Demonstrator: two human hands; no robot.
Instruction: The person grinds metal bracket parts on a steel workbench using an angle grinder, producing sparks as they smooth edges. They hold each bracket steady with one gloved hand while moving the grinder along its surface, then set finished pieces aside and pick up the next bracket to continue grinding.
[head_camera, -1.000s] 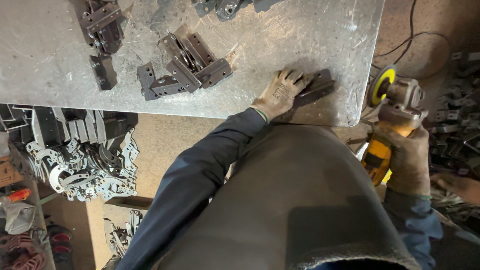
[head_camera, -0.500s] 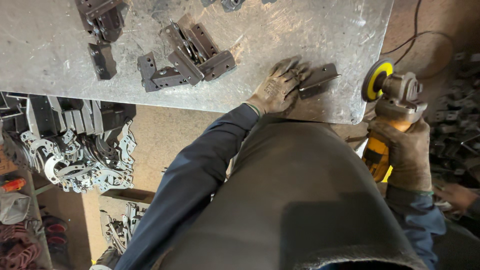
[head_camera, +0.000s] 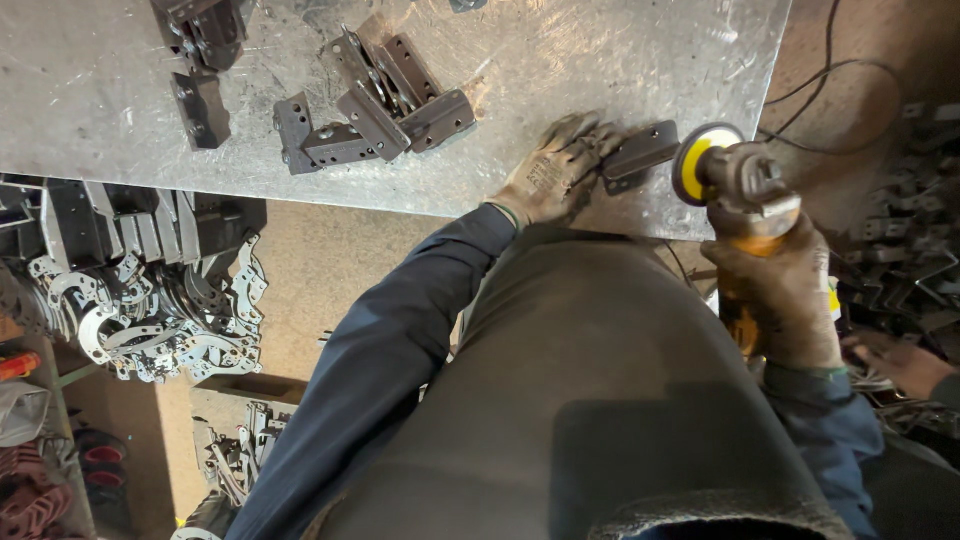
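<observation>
On steel table (head_camera: 120, 90), left hand (head_camera: 555, 170) fingers press bracket (head_camera: 640, 152); right hand (head_camera: 785, 290) grips grinder (head_camera: 740, 185).

1. Dark hinge brackets (head_camera: 385, 100) lie in a loose cluster on the desk (head_camera: 100, 90), upper middle of the frame.
2. Two more brackets (head_camera: 203, 60) sit upper left.
3. Cut metal plates (head_camera: 150, 310) are heaped at left, below the desk.
4. A black cable (head_camera: 835, 90) trails upper right.
</observation>
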